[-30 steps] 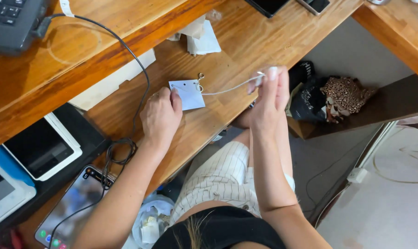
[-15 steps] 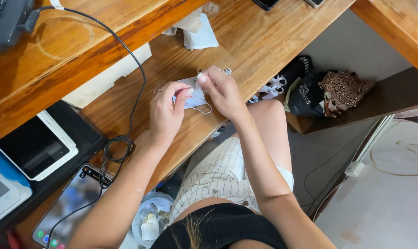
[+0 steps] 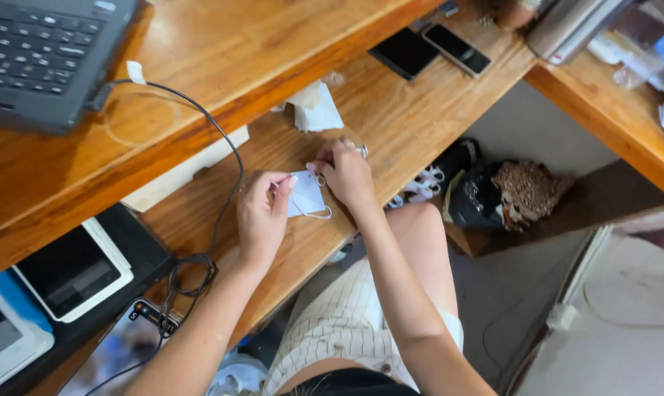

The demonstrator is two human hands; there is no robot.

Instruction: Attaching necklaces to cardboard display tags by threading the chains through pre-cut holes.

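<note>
Holding a small white pouch (image 3: 305, 194) between both hands, head view, just above the lower wooden worktop (image 3: 390, 110). My left hand (image 3: 262, 216) pinches its left edge, thumb and fingers closed on it. My right hand (image 3: 345, 173) grips the top right corner, fingers closed there. A thin white cord (image 3: 314, 215) loops out below the pouch; something small and metallic (image 3: 360, 150) shows just beyond my right knuckles, too small to identify.

Surroundings: crumpled white tissue (image 3: 314, 106) beyond the hands, two dark phones (image 3: 431, 48) further along the same board. A laptop (image 3: 42, 51) sits on the upper shelf, its black cable (image 3: 222, 183) running down past my left wrist. Tablets (image 3: 68, 271) lie lower left.

Judgement on handling: the pouch looks light and limp, so a steady left pinch near the edge should stop it twisting, while the right fingertips work at the corner without snagging the cord.
</note>
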